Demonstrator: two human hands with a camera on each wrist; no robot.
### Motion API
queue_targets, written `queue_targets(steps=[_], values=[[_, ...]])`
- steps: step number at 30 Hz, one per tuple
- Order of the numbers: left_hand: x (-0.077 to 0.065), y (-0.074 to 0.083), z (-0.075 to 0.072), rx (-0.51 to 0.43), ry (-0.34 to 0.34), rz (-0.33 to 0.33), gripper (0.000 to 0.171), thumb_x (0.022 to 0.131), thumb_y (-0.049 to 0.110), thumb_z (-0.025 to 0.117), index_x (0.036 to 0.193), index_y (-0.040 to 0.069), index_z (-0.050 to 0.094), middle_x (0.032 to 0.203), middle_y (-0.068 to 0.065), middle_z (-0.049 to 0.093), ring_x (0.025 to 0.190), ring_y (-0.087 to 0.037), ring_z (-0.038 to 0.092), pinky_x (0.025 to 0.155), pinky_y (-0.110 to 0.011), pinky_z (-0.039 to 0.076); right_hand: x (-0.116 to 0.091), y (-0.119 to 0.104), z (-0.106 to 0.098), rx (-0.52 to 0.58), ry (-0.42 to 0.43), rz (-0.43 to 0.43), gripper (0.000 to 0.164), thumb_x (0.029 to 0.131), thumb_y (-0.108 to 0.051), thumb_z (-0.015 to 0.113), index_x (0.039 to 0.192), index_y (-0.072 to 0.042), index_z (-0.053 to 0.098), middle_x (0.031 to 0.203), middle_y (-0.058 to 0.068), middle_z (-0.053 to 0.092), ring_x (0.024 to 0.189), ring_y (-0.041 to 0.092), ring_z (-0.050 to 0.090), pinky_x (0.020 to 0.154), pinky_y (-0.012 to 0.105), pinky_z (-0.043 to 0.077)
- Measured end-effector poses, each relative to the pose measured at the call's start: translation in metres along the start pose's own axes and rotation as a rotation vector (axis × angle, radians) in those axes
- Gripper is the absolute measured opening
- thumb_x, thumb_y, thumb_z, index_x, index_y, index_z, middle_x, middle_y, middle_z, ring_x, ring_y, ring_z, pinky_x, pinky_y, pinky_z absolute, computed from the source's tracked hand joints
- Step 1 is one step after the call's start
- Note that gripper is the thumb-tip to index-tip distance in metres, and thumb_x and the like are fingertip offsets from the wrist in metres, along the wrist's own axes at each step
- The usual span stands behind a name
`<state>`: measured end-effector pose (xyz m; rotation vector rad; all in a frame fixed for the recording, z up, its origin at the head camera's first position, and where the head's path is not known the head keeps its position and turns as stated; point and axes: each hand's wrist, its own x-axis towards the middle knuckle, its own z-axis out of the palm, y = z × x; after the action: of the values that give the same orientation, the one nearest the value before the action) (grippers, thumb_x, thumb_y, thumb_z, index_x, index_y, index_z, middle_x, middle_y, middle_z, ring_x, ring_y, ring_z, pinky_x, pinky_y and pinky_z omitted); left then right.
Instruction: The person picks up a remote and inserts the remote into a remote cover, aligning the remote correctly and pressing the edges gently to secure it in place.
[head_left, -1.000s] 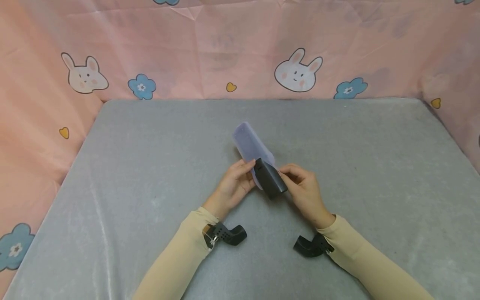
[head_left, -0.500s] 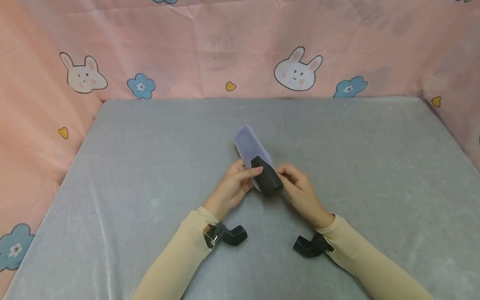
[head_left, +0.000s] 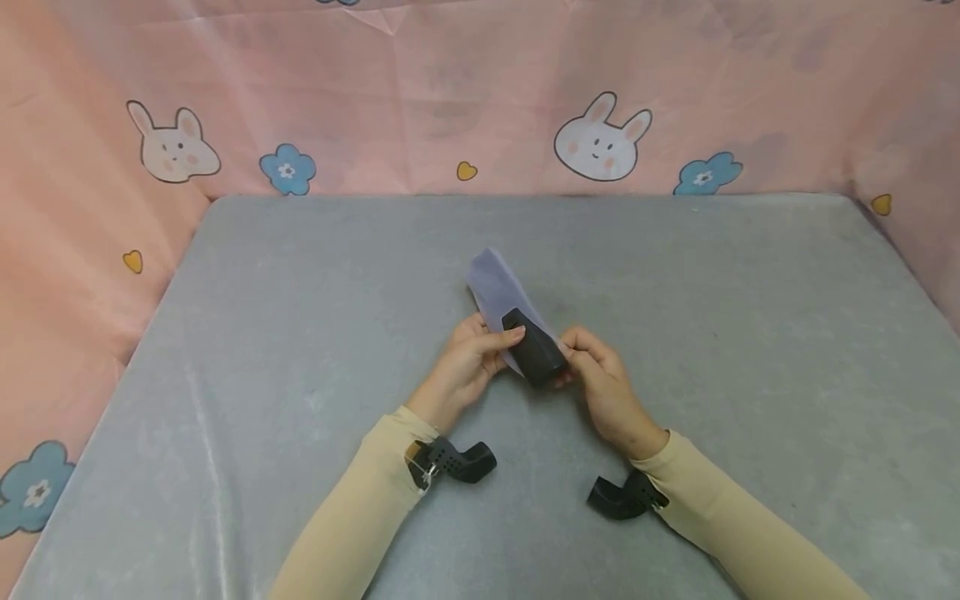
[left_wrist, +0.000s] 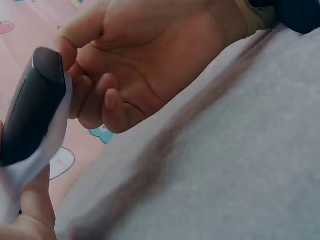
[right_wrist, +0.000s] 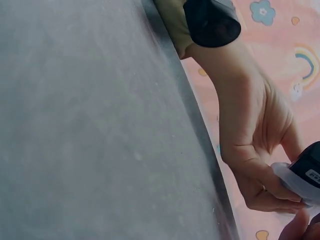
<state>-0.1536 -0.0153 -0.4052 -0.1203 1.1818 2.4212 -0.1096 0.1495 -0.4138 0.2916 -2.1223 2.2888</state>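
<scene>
A soft-looking lavender strip (head_left: 497, 287) slants up and away from both hands, above the table. Against its near end lies a black block with rounded edges (head_left: 536, 354); the right wrist view shows a small white label (right_wrist: 314, 176) on this block. My left hand (head_left: 467, 365) holds the two together, thumb across the black block and fingers behind the strip. With thumb and fingertips, my right hand (head_left: 609, 390) pinches the strip's edge beside the block's near end. In the left wrist view, the right hand's other fingers (left_wrist: 114, 107) are curled. The block's underside is hidden.
A grey cloth-covered table (head_left: 300, 333) spreads out around the hands. Pink fabric (head_left: 420, 92) with rabbits and flowers hangs at the back and sides. Black camera mounts (head_left: 468, 461) sit on both wrists.
The black block has tipped flatter against the lavender strip, and my left thumb has slid across it. My right fingers have come onto the strip's edge, which now stretches towards them.
</scene>
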Motion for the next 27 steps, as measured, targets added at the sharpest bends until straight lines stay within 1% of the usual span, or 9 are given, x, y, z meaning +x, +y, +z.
queue_targets(steps=[5, 9, 12, 15, 18, 21, 23, 24, 27], values=[[0.002, 0.006, 0.000, -0.021, 0.071, 0.050, 0.025, 0.085, -0.021, 0.047, 0.101, -0.002, 0.047, 0.083, -0.005, 0.061, 0.072, -0.010, 0.064, 0.063, -0.021, 0.054, -0.002, -0.001, 0.000, 0.044, -0.035, -0.056, 0.016, 0.091, 0.004, 0.040, 0.075, 0.005, 0.043, 0.069, 0.004, 0.040, 0.064, 0.017, 0.048, 0.062, 0.026, 0.044], [0.002, 0.013, 0.000, -0.030, 0.124, 0.098, 0.026, 0.083, -0.023, 0.048, 0.098, -0.001, 0.050, 0.080, -0.005, 0.062, 0.071, -0.011, 0.064, 0.062, -0.023, 0.054, -0.003, -0.004, 0.002, 0.020, -0.086, -0.115, 0.016, 0.093, 0.005, 0.040, 0.077, 0.007, 0.045, 0.072, 0.007, 0.043, 0.066, 0.018, 0.050, 0.064, 0.026, 0.043], [0.001, 0.017, 0.001, -0.015, 0.170, 0.145, 0.028, 0.080, -0.024, 0.050, 0.096, -0.001, 0.052, 0.079, -0.004, 0.063, 0.070, -0.012, 0.064, 0.062, -0.025, 0.054, -0.003, -0.007, 0.004, -0.083, -0.102, -0.197, 0.017, 0.093, 0.008, 0.041, 0.078, 0.005, 0.049, 0.073, 0.012, 0.047, 0.066, 0.020, 0.050, 0.063, 0.025, 0.041], [0.001, 0.018, 0.003, 0.049, 0.199, 0.229, 0.032, 0.077, -0.023, 0.056, 0.101, -0.001, 0.053, 0.084, -0.004, 0.063, 0.074, -0.013, 0.064, 0.064, -0.025, 0.053, -0.002, -0.008, 0.004, -0.274, -0.081, -0.327, 0.018, 0.090, 0.012, 0.046, 0.076, 0.001, 0.052, 0.071, 0.010, 0.049, 0.065, 0.016, 0.047, 0.058, 0.024, 0.039], [0.001, 0.015, 0.006, 0.153, 0.178, 0.318, 0.043, 0.075, -0.018, 0.062, 0.114, -0.003, 0.051, 0.098, -0.007, 0.063, 0.086, -0.014, 0.062, 0.075, -0.026, 0.052, 0.001, -0.007, 0.004, -0.490, -0.013, -0.482, 0.019, 0.083, 0.013, 0.054, 0.074, -0.004, 0.053, 0.069, 0.002, 0.047, 0.062, 0.011, 0.043, 0.053, 0.023, 0.036], [0.002, 0.012, 0.007, 0.220, 0.132, 0.386, 0.052, 0.076, -0.015, 0.064, 0.123, -0.004, 0.045, 0.110, -0.011, 0.060, 0.096, -0.015, 0.059, 0.085, -0.029, 0.050, 0.002, -0.006, 0.004, -0.619, 0.042, -0.580, 0.020, 0.077, 0.013, 0.063, 0.074, -0.006, 0.056, 0.067, -0.002, 0.046, 0.061, 0.009, 0.043, 0.051, 0.023, 0.036], [0.001, 0.011, 0.005, 0.244, 0.105, 0.389, 0.049, 0.077, -0.014, 0.064, 0.122, -0.003, 0.046, 0.109, -0.011, 0.060, 0.096, -0.015, 0.060, 0.085, -0.030, 0.050, 0.003, -0.007, 0.003, -0.638, 0.035, -0.603, 0.021, 0.074, 0.012, 0.067, 0.074, -0.006, 0.058, 0.067, -0.002, 0.049, 0.061, 0.008, 0.046, 0.053, 0.021, 0.040], [0.001, 0.011, 0.005, 0.252, 0.095, 0.383, 0.048, 0.078, -0.014, 0.064, 0.120, -0.002, 0.046, 0.108, -0.010, 0.061, 0.095, -0.015, 0.061, 0.085, -0.030, 0.051, 0.003, -0.007, 0.002, -0.625, 0.019, -0.598, 0.021, 0.073, 0.013, 0.068, 0.074, -0.006, 0.059, 0.068, -0.002, 0.051, 0.062, 0.008, 0.047, 0.055, 0.020, 0.042], [-0.002, 0.015, 0.001, 0.291, 0.070, 0.350, 0.047, 0.077, -0.016, 0.065, 0.118, -0.002, 0.048, 0.105, -0.011, 0.062, 0.091, -0.014, 0.062, 0.083, -0.030, 0.052, 0.003, -0.011, 0.000, -0.539, -0.014, -0.520, 0.019, 0.075, 0.013, 0.067, 0.075, -0.004, 0.059, 0.070, 0.000, 0.055, 0.065, 0.008, 0.050, 0.059, 0.016, 0.045]])
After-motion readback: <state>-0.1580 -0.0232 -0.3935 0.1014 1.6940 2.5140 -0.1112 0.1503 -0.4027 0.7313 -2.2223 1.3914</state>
